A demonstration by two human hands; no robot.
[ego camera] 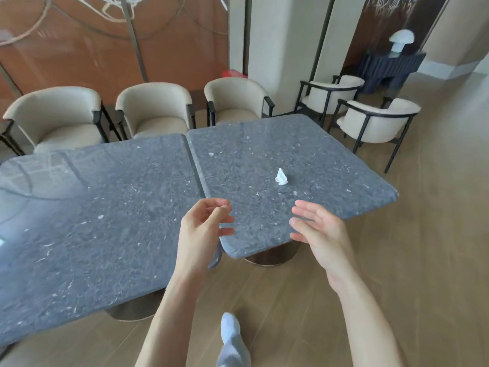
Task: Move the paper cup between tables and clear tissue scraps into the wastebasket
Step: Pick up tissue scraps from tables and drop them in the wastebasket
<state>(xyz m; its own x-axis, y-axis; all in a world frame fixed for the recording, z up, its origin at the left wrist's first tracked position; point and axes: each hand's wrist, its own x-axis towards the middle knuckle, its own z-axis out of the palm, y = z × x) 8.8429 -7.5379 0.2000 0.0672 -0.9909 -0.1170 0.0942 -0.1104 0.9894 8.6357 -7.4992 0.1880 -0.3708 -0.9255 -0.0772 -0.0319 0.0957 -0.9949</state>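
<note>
A crumpled white tissue scrap (281, 177) lies near the middle of the right grey stone table (330, 165). Pushed against it on the left stands a second grey stone table (92, 221). My left hand (203, 229) hovers over the seam at the tables' near edge, fingers loosely bent and holding nothing. My right hand (317, 229) floats over the right table's front corner with straight, relaxed fingers, also holding nothing. Both hands are well short of the tissue. No paper cup or wastebasket shows in the view.
Three beige armchairs (153, 109) line the far side of the tables. Two more chairs (375, 120) stand at the back right. A dark console with a white lamp (401, 39) sits further back. Wooden floor (436, 234) stretches to the right and in front.
</note>
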